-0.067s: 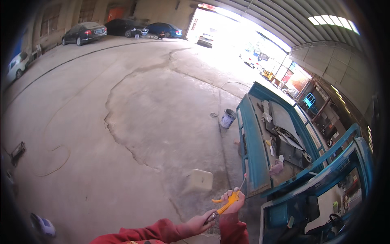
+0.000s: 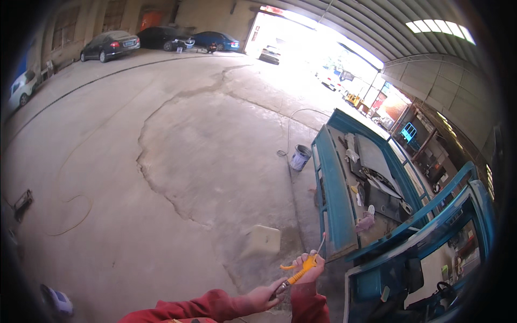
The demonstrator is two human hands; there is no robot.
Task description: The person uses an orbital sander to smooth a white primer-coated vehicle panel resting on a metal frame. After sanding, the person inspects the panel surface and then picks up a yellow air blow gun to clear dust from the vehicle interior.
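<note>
My right hand is closed round the body of a yellow air blow gun. Its thin metal nozzle points up and away, ending in a reddish tip close to the truck's side. A yellow trigger lever sticks out to the left of the fingers. Below the gun, my left hand grips the metal hose coupling at the end of the ribbed yellow section. Both arms wear red sleeves. The air hose beyond the coupling is hidden by my left hand and arm.
To my right stands a teal truck, its cargo bed loaded with loose panels and a pinkish cloth. A beige stool and a paint bucket stand beside it. Hose runs along the cracked floor; parked cars line the far wall.
</note>
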